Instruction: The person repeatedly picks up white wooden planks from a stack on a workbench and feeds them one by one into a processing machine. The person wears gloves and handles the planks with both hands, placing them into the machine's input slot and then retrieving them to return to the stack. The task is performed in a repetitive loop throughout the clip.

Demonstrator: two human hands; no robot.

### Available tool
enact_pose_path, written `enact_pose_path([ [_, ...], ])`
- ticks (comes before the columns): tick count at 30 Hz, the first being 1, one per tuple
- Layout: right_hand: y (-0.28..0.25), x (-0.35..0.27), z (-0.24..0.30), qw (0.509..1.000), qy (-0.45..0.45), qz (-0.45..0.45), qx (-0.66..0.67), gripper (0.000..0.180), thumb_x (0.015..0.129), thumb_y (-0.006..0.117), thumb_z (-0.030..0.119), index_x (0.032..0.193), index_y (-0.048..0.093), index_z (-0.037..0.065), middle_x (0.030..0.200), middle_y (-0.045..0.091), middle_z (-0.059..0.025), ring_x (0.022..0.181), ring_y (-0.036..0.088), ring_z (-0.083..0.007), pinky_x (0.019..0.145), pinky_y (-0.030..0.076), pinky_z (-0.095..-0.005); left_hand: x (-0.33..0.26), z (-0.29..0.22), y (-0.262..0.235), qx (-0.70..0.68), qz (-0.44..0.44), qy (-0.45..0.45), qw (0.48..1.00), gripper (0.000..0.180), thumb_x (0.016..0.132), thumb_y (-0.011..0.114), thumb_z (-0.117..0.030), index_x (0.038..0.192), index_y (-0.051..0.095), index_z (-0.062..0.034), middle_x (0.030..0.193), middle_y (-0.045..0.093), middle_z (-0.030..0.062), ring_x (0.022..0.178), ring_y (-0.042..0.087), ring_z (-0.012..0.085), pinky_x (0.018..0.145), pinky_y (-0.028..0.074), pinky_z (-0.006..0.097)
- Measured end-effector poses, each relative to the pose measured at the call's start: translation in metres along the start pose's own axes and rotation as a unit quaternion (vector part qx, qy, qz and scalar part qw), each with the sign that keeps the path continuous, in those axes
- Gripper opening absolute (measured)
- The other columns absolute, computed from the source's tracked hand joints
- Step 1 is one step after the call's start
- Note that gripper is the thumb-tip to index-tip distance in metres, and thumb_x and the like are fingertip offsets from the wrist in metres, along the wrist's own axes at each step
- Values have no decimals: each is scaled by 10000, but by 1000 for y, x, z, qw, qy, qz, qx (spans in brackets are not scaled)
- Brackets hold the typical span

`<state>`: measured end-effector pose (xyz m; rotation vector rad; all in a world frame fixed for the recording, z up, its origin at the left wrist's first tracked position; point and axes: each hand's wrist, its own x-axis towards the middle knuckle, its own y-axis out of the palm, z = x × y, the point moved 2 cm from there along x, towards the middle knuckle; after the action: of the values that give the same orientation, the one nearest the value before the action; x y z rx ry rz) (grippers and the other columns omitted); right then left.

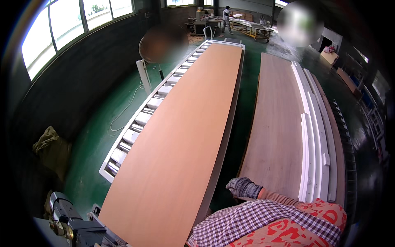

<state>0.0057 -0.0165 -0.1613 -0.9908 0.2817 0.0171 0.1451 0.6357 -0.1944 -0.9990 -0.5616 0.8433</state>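
My right hand [245,187], in a grey striped knit glove, is at the near left corner of a stack of brown boards. Its fingers look curled; whatever they hold, if anything, is hidden. The forearm wears a brown sleeve and reaches in from the right, above plaid and red-patterned clothing. Nothing of my left hand shows. A long, flat tan panel [177,136] lies on a white-framed roller conveyor [128,136], left of my right hand and apart from it. To the right, long white strips [312,152] lie along the brown board stack [273,136].
A grey motor unit [66,210] stands at the near left, by the panel's end. Beyond it are a heaped cloth [51,144], a white post [143,76] and a cable on the green floor. Far back, a person [226,19] stands near a work table [253,29].
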Motion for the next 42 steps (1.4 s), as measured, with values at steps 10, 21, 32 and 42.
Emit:
enact_pose_path([
  [10,34,-5,-23,996,-76,-21,-28,205,829,654,70,1025,686,17,1016,675,-157,961,653,-299,887,517,-361,-25,8,13,-216,-193,102,952,928,790,628,-554,1519,187,-185,1577,157,154,1455,132,354,1140,60,585],
  [21,16,3,2,992,-113,-39,-26,173,851,644,84,1001,694,13,996,681,-155,946,654,-302,879,516,-360,-28,11,14,-254,-187,98,944,960,787,625,-573,1530,146,-200,1586,125,146,1468,102,345,1128,61,618],
  [32,23,2,0,989,-129,-23,-65,183,848,640,90,1005,692,12,1006,678,-159,945,653,-301,887,514,-369,-28,13,14,-278,-175,90,940,948,819,594,-588,1539,114,-202,1593,100,140,1475,75,327,1135,28,599],
  [42,26,2,-4,989,-124,-39,-64,189,846,654,122,1009,691,34,1019,682,-140,955,650,-299,894,515,-372,41,75,-9,-237,-90,112,961,1043,694,724,-628,1512,232,-205,1593,148,98,1454,179,307,1147,160,552],
])
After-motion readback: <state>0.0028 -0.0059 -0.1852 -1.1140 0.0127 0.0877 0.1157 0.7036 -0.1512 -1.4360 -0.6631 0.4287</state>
